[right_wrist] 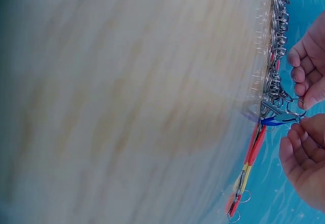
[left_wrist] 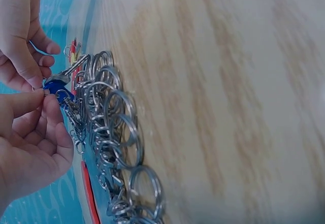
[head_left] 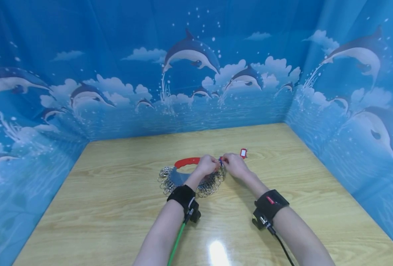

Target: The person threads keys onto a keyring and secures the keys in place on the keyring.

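Dolphin-print curtain [head_left: 116, 118] encloses the bench [head_left: 100, 214]. Left hand [head_left: 208, 165] pinches a metal ring [right_wrist: 296, 99]; right hand [head_left: 235, 166] pinches the blue tag [left_wrist: 60, 89] by its end, between both. Joining or separating: undetermined, apparently unfinished. Ring bunch [left_wrist: 122, 117] lies beneath left hand; red tag [head_left: 243, 153] beyond right.

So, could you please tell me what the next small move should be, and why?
I'd probably ease the blue tag slightly clear of the bunched metal rings: the fingertips of the left hand and right hand meet at it, and the rings crowd close by, so it might snag.
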Demonstrator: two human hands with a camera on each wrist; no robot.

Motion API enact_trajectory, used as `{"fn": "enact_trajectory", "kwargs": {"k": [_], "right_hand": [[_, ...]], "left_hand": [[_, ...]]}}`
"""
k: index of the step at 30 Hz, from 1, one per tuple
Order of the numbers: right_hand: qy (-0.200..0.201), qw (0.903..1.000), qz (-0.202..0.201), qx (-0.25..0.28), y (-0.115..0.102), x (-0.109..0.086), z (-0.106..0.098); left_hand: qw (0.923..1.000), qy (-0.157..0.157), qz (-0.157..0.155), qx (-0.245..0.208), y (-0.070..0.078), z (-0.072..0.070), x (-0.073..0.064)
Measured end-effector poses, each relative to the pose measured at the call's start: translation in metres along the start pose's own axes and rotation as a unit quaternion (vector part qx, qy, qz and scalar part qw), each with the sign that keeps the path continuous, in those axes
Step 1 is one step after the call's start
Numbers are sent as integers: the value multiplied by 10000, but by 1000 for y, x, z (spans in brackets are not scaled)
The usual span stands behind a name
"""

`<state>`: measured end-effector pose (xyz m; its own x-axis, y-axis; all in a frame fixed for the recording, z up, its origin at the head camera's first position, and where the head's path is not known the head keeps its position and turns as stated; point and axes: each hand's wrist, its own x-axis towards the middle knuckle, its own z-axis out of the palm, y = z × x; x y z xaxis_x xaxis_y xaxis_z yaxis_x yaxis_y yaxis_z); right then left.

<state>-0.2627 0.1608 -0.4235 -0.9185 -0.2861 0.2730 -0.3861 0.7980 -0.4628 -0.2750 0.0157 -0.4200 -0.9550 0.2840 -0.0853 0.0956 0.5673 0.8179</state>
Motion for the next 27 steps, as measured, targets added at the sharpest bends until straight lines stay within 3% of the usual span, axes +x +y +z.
{"fn": "enact_trajectory", "kwargs": {"k": [15,22,27], "right_hand": [[-45,9997,-205,-76,-3,0,0],[35,9993,-342,-167,-3,-2,1],[63,9990,-410,-179,-3,-2,0]], "left_hand": [[9989,207,-341,-243,3,1,-1],[9988,359,-305,-114,1,2,-1],[9983,336,-388,-270,2,2,0]]}}
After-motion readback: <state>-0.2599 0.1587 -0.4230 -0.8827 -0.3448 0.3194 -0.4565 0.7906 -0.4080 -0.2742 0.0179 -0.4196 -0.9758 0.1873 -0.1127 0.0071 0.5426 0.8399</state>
